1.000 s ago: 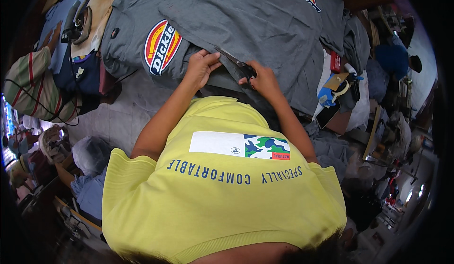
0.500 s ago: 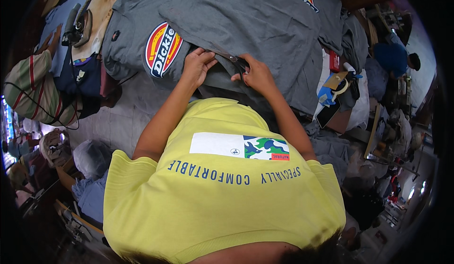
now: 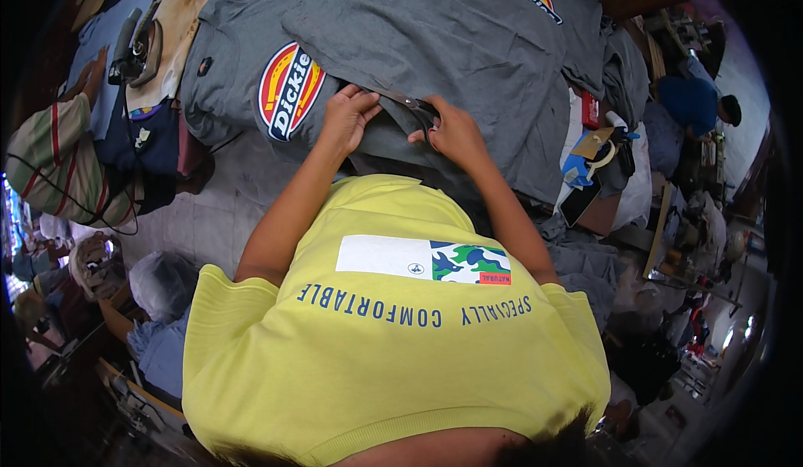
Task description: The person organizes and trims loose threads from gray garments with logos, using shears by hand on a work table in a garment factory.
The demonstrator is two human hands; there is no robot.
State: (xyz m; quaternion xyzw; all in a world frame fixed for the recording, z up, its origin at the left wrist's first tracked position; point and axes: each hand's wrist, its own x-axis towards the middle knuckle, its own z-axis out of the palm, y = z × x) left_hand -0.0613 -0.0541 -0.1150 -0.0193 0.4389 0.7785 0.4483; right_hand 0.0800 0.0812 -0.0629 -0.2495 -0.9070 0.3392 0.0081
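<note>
Grey T-shirts [image 3: 452,40] with a red and yellow printed logo lie spread over the table in front of me. My right hand [image 3: 457,135] is closed round the handles of a pair of dark scissors [image 3: 410,101]. Their blades point left along the near edge of the grey cloth, reaching to the fingers of my left hand [image 3: 348,118]. That hand pinches the cloth edge between thumb and fingers, beside the printed logo [image 3: 290,90]. Whether the blades have any thread or cloth between them is too small to tell.
At the far left an iron [image 3: 150,53] rests on a tan cloth, near a person in a striped shirt [image 3: 63,157]. To the right lie a roll of tape [image 3: 600,156], a phone [image 3: 579,202] and a red box [image 3: 590,110]. Another person in blue [image 3: 690,105] sits beyond.
Hardly anything differs. Both hands and the scissors keep their place at the cloth edge; the view has shifted very slightly.
</note>
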